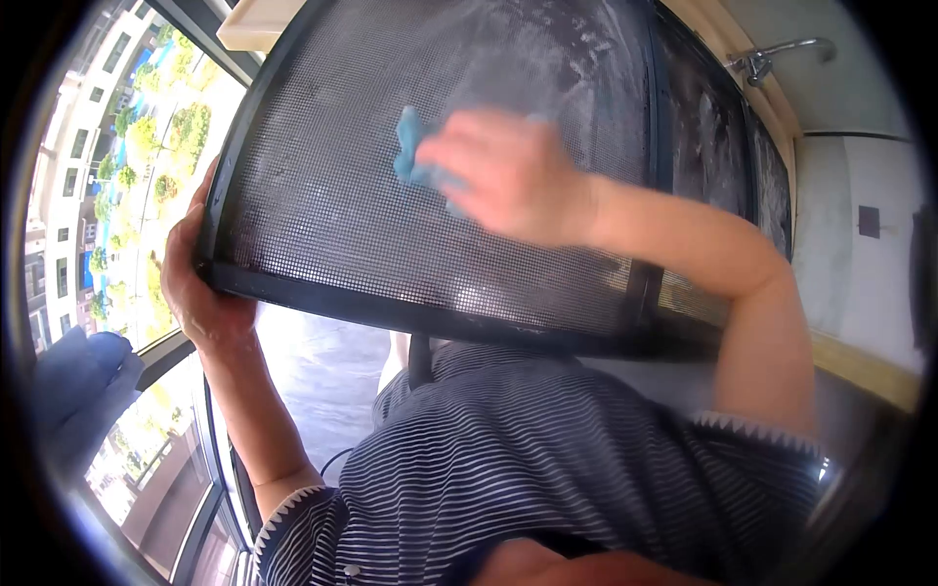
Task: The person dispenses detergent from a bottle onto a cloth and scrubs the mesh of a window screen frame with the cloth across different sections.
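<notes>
A large dark mesh screen [322, 176] with a black frame fills the upper middle of the view, tilted in front of my body. Whitish, foam-like smears show on its upper right part. My left hand [200, 273] grips the frame at its lower left corner, fingers wrapped behind the edge. Over the middle of the mesh, my right hand [503, 171] is closed on a blue cloth [408, 146], which lies against the mesh. The right hand is slightly blurred, and part of the cloth is hidden beneath it.
A window [147, 195] is at the left, with trees and a building outside. Bluish cloth-like material [83, 386] is at the lower left. A metal faucet [772, 61] stands at the upper right, beside a pale wall. A light ledge [252, 24] lies behind the screen's upper left.
</notes>
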{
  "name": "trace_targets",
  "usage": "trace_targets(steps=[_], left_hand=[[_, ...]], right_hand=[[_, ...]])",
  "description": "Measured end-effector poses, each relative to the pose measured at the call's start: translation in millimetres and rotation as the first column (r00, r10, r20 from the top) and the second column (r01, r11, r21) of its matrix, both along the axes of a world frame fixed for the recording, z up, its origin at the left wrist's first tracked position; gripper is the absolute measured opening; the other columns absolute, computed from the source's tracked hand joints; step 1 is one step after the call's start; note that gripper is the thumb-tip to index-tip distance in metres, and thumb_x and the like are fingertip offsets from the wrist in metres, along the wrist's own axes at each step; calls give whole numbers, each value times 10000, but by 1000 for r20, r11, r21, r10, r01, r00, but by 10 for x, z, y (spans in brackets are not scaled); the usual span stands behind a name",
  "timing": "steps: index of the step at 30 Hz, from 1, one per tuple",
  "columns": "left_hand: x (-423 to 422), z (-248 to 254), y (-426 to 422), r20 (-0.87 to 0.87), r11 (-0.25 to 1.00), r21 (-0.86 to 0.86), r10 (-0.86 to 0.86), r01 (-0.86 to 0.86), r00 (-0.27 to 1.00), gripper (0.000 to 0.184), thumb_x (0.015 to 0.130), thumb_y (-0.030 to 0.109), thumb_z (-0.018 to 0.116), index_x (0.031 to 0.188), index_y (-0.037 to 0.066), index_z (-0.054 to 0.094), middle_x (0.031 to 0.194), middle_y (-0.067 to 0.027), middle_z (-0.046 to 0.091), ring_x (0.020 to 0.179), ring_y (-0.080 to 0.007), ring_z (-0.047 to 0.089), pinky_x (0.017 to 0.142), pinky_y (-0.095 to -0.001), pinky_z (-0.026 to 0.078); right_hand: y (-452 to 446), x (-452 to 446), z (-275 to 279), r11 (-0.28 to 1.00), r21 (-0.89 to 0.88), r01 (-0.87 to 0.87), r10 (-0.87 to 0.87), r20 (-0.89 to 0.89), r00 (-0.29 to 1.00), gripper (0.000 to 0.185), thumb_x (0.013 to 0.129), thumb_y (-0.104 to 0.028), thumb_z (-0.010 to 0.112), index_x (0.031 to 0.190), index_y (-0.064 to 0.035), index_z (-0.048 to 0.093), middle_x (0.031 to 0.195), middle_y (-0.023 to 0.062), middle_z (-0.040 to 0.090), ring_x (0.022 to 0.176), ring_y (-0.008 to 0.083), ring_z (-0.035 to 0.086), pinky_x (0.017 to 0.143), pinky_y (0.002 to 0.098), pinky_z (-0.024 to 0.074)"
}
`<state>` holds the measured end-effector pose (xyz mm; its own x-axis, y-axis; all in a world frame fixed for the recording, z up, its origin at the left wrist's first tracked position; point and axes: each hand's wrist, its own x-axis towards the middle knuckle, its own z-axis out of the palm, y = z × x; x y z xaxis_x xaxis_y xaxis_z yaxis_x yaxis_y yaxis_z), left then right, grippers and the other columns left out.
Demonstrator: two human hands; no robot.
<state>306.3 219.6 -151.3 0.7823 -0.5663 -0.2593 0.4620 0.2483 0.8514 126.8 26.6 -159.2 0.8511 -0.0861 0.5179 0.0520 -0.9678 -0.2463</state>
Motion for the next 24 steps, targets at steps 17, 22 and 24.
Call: trace_targets(steps=[17, 22, 24], left_hand=[[52, -46, 3, 43, 994, -45, -100, 102, 994, 548, 804, 266, 382, 1192, -120, 417, 1179, -232, 481, 1068, -254, 501, 930, -275, 373], [105, -83, 25, 50, 992, -33, -122, 124, 991, 553, 807, 267, 387, 1202, -120, 404, 1185, -227, 478, 1075, -256, 494, 931, -279, 366], [109, -108, 37, 98, 992, -60, -109, 115, 989, 551, 808, 259, 387, 1207, -121, 394, 1175, -227, 484, 1059, -254, 502, 931, -282, 366]], right_hand=[[-1252, 263, -311, 902, -159, 401, -404, 12, 915, 147, 780, -238, 551, 854, -114, 579, 757, 56, 578, 627, 258, 592, 522, 368, 488], [-2310, 514, -458, 476, -179, 861, -878, -146, 455, 214, 814, -215, 445, 795, -55, 586, 814, 178, 609, 740, 367, 589, 641, 468, 467], [-1494, 341, -359, 811, -160, 562, -573, -24, 819, 161, 793, -223, 525, 895, -110, 577, 781, 101, 584, 685, 290, 596, 589, 397, 488]])
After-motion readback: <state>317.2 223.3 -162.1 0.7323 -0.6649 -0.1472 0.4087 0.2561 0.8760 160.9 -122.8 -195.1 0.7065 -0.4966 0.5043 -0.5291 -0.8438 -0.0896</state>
